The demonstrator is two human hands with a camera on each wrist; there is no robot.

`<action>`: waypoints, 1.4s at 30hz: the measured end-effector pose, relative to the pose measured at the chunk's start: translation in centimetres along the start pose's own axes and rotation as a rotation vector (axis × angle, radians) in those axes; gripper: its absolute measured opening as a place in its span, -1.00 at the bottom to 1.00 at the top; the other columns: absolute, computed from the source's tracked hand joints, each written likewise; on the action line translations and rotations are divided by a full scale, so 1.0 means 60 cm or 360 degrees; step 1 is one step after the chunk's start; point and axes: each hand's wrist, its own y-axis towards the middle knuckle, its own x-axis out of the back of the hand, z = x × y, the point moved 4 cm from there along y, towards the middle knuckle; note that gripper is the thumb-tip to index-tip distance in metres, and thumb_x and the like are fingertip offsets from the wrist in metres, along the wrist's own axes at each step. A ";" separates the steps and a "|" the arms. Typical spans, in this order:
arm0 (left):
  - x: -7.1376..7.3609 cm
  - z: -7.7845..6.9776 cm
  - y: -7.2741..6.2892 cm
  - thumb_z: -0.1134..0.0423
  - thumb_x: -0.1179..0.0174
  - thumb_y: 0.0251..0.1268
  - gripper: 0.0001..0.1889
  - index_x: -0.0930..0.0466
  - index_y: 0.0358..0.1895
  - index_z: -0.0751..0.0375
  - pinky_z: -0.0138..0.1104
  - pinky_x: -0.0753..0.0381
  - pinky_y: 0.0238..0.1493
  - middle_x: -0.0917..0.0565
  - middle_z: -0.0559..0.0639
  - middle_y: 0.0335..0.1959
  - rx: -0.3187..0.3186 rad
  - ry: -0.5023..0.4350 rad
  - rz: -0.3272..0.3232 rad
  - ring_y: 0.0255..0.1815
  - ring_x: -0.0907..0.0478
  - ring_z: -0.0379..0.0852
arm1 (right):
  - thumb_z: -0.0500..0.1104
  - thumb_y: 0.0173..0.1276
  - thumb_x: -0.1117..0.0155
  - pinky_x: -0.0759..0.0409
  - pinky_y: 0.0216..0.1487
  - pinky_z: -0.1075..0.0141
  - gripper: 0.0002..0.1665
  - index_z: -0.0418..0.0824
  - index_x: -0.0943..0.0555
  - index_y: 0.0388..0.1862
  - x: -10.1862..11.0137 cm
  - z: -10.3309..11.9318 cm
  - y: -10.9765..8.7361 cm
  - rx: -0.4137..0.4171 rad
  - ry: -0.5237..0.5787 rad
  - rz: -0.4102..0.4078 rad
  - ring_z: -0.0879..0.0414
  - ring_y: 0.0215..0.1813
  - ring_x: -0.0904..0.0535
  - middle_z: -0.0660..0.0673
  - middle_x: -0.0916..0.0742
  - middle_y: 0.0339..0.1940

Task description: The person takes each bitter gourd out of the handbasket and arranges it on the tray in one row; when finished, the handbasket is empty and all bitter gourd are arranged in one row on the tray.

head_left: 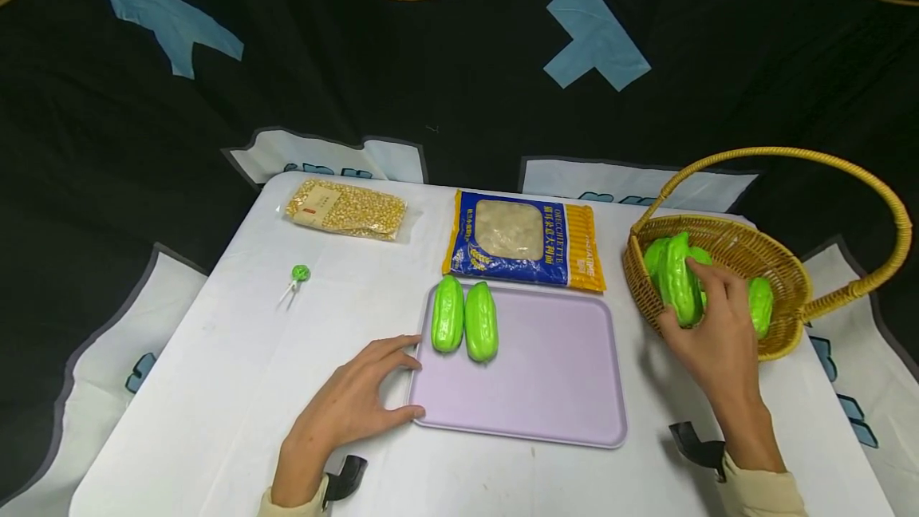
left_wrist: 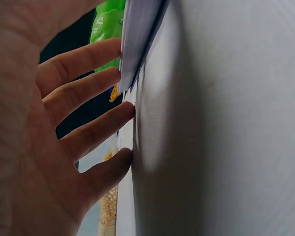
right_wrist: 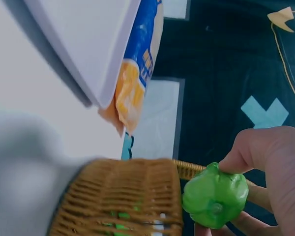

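Observation:
My right hand (head_left: 725,337) grips a green ridged bitter melon (head_left: 677,282), thumb on one side and fingers on the other, at the left side of the wicker basket (head_left: 754,242). In the right wrist view the melon (right_wrist: 215,199) shows end-on, above the basket's rim. More green melons (head_left: 760,305) lie inside the basket, partly hidden by the hand. Two bitter melons (head_left: 448,313) lie side by side on the lilac tray (head_left: 553,381), at its upper left. My left hand (head_left: 345,405) touches the tray's left edge with spread fingers.
Behind the tray lies a blue and yellow pasta bag (head_left: 517,238). A bag of corn kernels (head_left: 348,208) is at the back left, with a green lollipop (head_left: 300,273) in front of it. The basket's tall handle (head_left: 890,214) arches over the right side.

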 end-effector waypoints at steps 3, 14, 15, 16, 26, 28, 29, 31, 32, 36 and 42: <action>0.001 0.000 0.000 -0.21 -0.67 0.02 -0.43 -0.72 0.08 -0.13 -0.06 -0.62 0.44 -0.50 -0.18 0.56 -0.0003 0.0003 -0.0003 0.54 -0.47 -0.04 | -0.34 0.13 -0.49 -0.53 0.22 -0.41 -0.14 -0.31 -0.53 0.49 -0.008 0.008 -0.006 0.0069 0.0068 -0.0051 -0.43 0.36 -0.48 -0.47 -0.54 0.34; 0.002 -0.005 0.000 -0.21 -0.67 0.01 -0.43 -0.72 0.07 -0.11 -0.08 -0.61 0.45 -0.51 -0.17 0.55 -0.0025 0.0025 -0.0012 0.53 -0.48 -0.04 | -0.40 0.10 -0.48 -0.62 0.12 -0.36 -0.16 -0.33 -0.56 0.44 -0.049 0.035 -0.032 0.0197 0.0129 -0.0066 -0.46 0.25 -0.57 -0.48 -0.56 0.31; 0.002 -0.006 0.000 -0.21 -0.67 0.01 -0.43 -0.72 0.07 -0.11 -0.09 -0.61 0.45 -0.50 -0.17 0.56 -0.0025 0.0026 -0.0008 0.53 -0.48 -0.04 | -0.40 0.09 -0.48 -0.62 0.11 -0.36 -0.17 -0.34 -0.56 0.44 -0.052 0.037 -0.033 0.0213 0.0137 -0.0067 -0.46 0.23 -0.58 -0.49 -0.56 0.30; 0.002 -0.006 0.000 -0.22 -0.66 0.02 -0.43 -0.72 0.07 -0.11 -0.09 -0.61 0.45 -0.50 -0.18 0.56 -0.0024 0.0028 -0.0004 0.53 -0.48 -0.05 | -0.40 0.08 -0.49 -0.63 0.10 -0.36 -0.17 -0.35 -0.56 0.43 -0.055 0.039 -0.034 0.0228 0.0145 -0.0064 -0.47 0.23 -0.58 -0.50 -0.56 0.29; 0.003 -0.007 -0.001 -0.21 -0.66 0.03 -0.43 -0.72 0.08 -0.12 -0.08 -0.60 0.46 -0.49 -0.18 0.56 -0.0003 0.0025 0.0012 0.55 -0.46 -0.05 | -0.38 0.08 -0.53 -0.60 -0.17 0.15 -0.12 -0.36 -0.53 0.45 -0.093 0.062 -0.049 0.0235 0.0165 0.0061 -0.30 0.02 -0.64 -0.45 -0.56 0.31; 0.003 -0.007 -0.001 -0.21 -0.66 0.02 -0.44 -0.72 0.08 -0.12 -0.08 -0.60 0.46 -0.50 -0.18 0.56 0.0000 0.0022 0.0016 0.55 -0.45 -0.04 | -0.39 0.06 -0.55 -0.60 -0.19 0.22 -0.11 -0.36 -0.52 0.45 -0.100 0.067 -0.053 0.0239 0.0167 0.0082 -0.28 0.00 -0.65 -0.44 -0.56 0.31; 0.003 -0.007 -0.001 -0.20 -0.66 0.02 -0.44 -0.72 0.07 -0.12 -0.08 -0.60 0.46 -0.50 -0.18 0.56 0.0000 0.0021 0.0016 0.55 -0.45 -0.04 | -0.40 0.06 -0.55 -0.62 -0.17 0.21 -0.11 -0.35 -0.52 0.46 -0.103 0.070 -0.055 0.0241 0.0177 0.0098 -0.27 0.03 -0.66 -0.43 -0.56 0.31; 0.003 -0.007 -0.001 -0.20 -0.67 0.02 -0.44 -0.72 0.07 -0.12 -0.07 -0.60 0.47 -0.50 -0.17 0.56 -0.0002 0.0016 0.0013 0.55 -0.46 -0.03 | -0.40 0.07 -0.56 -0.67 -0.15 0.14 -0.10 -0.33 -0.52 0.46 -0.111 0.076 -0.059 0.0246 0.0200 0.0133 -0.27 0.07 -0.65 -0.42 -0.55 0.30; 0.003 -0.007 -0.002 -0.20 -0.67 0.01 -0.44 -0.72 0.07 -0.12 -0.07 -0.60 0.46 -0.50 -0.16 0.56 -0.0003 0.0015 0.0010 0.55 -0.46 -0.03 | -0.41 0.07 -0.56 -0.69 -0.13 0.06 -0.10 -0.33 -0.51 0.46 -0.114 0.079 -0.061 0.0247 0.0217 0.0151 -0.27 0.08 -0.65 -0.42 -0.55 0.30; 0.003 -0.007 -0.002 -0.19 -0.67 0.01 -0.44 -0.71 0.06 -0.11 -0.07 -0.60 0.46 -0.51 -0.15 0.55 -0.0013 0.0011 -0.0003 0.55 -0.46 -0.02 | -0.38 0.09 -0.55 -0.68 -0.11 -0.08 -0.10 -0.28 -0.50 0.48 -0.130 0.093 -0.068 0.0232 0.0266 0.0223 -0.26 0.10 -0.65 -0.39 -0.55 0.28; 0.003 -0.006 -0.003 -0.21 -0.67 0.01 -0.44 -0.71 0.06 -0.12 -0.07 -0.62 0.44 -0.50 -0.16 0.56 -0.0011 0.0018 -0.0002 0.54 -0.47 -0.03 | -0.36 0.09 -0.56 -0.70 -0.01 -0.09 -0.10 -0.27 -0.50 0.47 -0.149 0.110 -0.078 0.0236 0.0298 0.0324 -0.25 0.13 -0.64 -0.37 -0.56 0.29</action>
